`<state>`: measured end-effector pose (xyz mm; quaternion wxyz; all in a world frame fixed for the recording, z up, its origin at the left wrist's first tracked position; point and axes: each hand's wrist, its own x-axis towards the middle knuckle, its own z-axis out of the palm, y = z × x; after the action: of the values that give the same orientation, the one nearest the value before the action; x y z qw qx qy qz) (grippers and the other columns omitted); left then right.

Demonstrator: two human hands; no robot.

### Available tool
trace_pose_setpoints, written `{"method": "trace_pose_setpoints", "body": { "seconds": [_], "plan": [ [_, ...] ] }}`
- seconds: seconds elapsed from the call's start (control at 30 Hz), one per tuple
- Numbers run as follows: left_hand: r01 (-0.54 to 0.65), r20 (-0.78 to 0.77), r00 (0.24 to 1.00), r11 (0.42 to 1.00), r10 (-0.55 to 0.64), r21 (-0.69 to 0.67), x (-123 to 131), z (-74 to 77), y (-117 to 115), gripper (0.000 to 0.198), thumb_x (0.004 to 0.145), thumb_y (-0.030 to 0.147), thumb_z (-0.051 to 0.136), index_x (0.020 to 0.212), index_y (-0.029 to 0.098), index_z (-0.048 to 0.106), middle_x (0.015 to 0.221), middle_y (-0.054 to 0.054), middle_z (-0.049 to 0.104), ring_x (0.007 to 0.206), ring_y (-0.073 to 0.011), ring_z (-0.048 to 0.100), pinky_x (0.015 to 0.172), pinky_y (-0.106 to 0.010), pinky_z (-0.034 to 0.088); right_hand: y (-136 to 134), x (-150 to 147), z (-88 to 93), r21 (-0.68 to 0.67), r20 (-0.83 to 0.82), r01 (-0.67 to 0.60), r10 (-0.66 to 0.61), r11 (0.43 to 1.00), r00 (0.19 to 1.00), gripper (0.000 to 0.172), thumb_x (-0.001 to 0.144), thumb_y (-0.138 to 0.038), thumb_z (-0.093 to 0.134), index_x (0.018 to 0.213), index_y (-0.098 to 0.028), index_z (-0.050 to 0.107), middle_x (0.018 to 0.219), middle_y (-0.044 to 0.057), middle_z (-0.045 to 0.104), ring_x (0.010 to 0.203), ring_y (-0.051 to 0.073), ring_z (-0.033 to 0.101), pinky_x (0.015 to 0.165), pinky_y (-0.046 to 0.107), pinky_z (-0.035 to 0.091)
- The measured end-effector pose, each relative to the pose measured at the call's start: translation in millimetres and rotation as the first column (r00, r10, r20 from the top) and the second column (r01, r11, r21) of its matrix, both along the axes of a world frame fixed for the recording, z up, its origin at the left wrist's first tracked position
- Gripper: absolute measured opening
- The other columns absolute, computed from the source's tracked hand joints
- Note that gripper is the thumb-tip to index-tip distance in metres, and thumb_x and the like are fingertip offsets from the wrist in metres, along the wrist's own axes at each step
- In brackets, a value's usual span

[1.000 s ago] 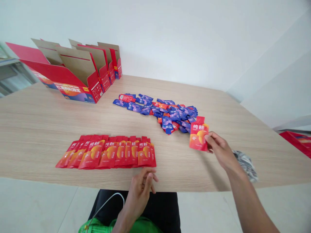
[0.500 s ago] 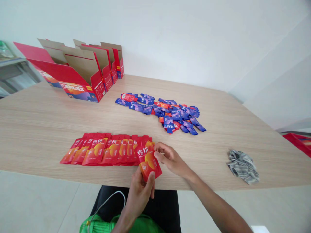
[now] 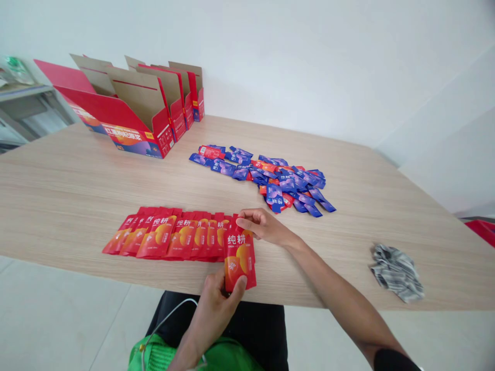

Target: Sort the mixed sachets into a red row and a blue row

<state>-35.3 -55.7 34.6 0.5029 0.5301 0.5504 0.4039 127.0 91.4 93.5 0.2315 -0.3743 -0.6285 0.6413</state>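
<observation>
A red sachet (image 3: 239, 257) with an orange picture lies at the right end of a row of red sachets (image 3: 170, 238) near the table's front edge. My left hand (image 3: 216, 306) pinches its bottom edge from below. Pinching its top edge is my right hand (image 3: 260, 224), fingers closed on the corner. The sachet overlaps the last one in the row. Further back sits a loose heap of blue and red sachets (image 3: 270, 178).
Several open red cardboard boxes (image 3: 133, 111) stand at the back left of the wooden table (image 3: 58, 190). A crumpled grey wrapper (image 3: 396, 272) lies at the front right. Something red (image 3: 481, 229) shows past the table's right edge.
My right hand carried a red sachet from beside the heap over to the row. My left hand rose and took its lower edge. The sachet now rests upright at the row's right end.
</observation>
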Motion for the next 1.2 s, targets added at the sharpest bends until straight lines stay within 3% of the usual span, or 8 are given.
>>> {"method": "trace_pose_setpoints", "body": {
  "seconds": [0.1,0.2,0.33,0.4,0.5,0.67,0.87,1.2],
  "plan": [
    [-0.005,0.109,0.994,0.997,0.013,-0.072,-0.1,-7.4,-0.1,0.045,0.092,0.064,0.065,0.086,0.020,0.060,0.053,0.009,0.043,0.040,-0.0079,0.036,0.039,-0.020,0.029,7.9,-3.3,-8.6,-0.088,0.032,0.022,-0.020,0.996,0.999,0.058,0.076,-0.076,0.077,0.080,-0.022,0.058,0.063,-0.007,0.052,0.050,0.007,0.037,0.047,0.022,0.025],
    [-0.012,0.200,0.979,0.988,0.043,-0.154,-0.4,-11.3,1.3,0.048,0.090,0.066,0.067,0.100,0.020,0.061,0.047,0.011,0.047,0.031,-0.0072,0.035,0.032,-0.017,0.029,18.9,-7.1,-20.2,-0.038,0.063,0.026,-0.024,0.999,0.998,0.056,0.078,-0.075,0.075,0.080,-0.021,0.059,0.064,-0.006,0.054,0.052,0.008,0.040,0.050,0.023,0.028],
    [-0.065,0.258,0.958,0.970,0.127,-0.236,-3.6,-12.5,7.3,0.058,0.076,0.069,0.080,0.098,0.019,0.060,0.062,0.004,0.065,0.041,-0.0161,0.063,0.028,-0.019,0.041,34.5,-11.8,-36.4,0.153,0.120,0.017,-0.036,0.988,0.992,0.048,0.088,-0.067,0.068,0.081,-0.020,0.064,0.067,-0.004,0.058,0.060,0.011,0.047,0.058,0.025,0.033],
    [-0.124,0.240,0.953,0.959,0.187,-0.255,-6.3,-15.9,10.5,0.061,0.071,0.072,0.081,0.094,0.019,0.061,0.071,-0.001,0.071,0.049,-0.0210,0.072,0.029,-0.022,0.047,42.1,-13.8,-44.3,0.254,0.173,0.017,-0.062,0.967,0.983,0.042,0.093,-0.060,0.065,0.081,-0.019,0.066,0.068,-0.003,0.059,0.063,0.012,0.048,0.060,0.025,0.034],
    [-0.198,0.161,0.956,0.943,0.246,-0.267,-9.9,-25.4,13.4,0.056,0.079,0.072,0.073,0.094,0.018,0.064,0.077,-0.005,0.077,0.053,-0.0234,0.076,0.031,-0.024,0.051,52.6,-16.3,-55.3,0.382,0.250,0.001,-0.104,0.924,0.963,0.033,0.099,-0.045,0.061,0.082,-0.018,0.069,0.069,-0.003,0.061,0.065,0.013,0.048,0.062,0.026,0.033],
    [-0.258,0.054,0.958,0.931,0.280,-0.257,-8.3,-32.1,14.8,0.050,0.081,0.069,0.068,0.085,0.020,0.065,0.078,-0.007,0.080,0.048,-0.0229,0.074,0.029,-0.024,0.049,64.1,-19.3,-71.4,0.529,0.319,-0.108,-0.079,0.842,0.944,0.026,0.101,-0.029,0.061,0.080,-0.016,0.070,0.077,0.000,0.066,0.073,0.014,0.055,0.074,0.027,0.038],
    [-0.322,-0.025,0.945,0.913,0.326,-0.251,-2.8,-19.5,17.3,0.057,0.076,0.076,0.062,0.082,0.020,0.066,0.074,-0.009,0.079,0.044,-0.0211,0.071,0.029,-0.024,0.047,64.9,-22.0,-86.7,0.637,0.471,-0.156,-0.221,0.755,0.854,0.024,0.100,-0.038,0.069,0.091,-0.017,0.077,0.090,0.006,0.067,0.091,0.021,0.058,0.092,0.034,0.041],
    [-0.343,-0.042,0.938,0.911,0.343,-0.227,-6.2,-19.5,16.2,0.067,0.074,0.086,0.062,0.084,0.019,0.063,0.078,-0.012,0.080,0.043,-0.0210,0.070,0.029,-0.026,0.048,56.5,-34.2,-80.5,0.641,0.549,-0.229,-0.229,0.733,0.804,0.025,0.102,-0.042,0.067,0.112,-0.020,0.074,0.104,0.008,0.063,0.107,0.025,0.054,0.103,0.041,0.040]
  ]
}}
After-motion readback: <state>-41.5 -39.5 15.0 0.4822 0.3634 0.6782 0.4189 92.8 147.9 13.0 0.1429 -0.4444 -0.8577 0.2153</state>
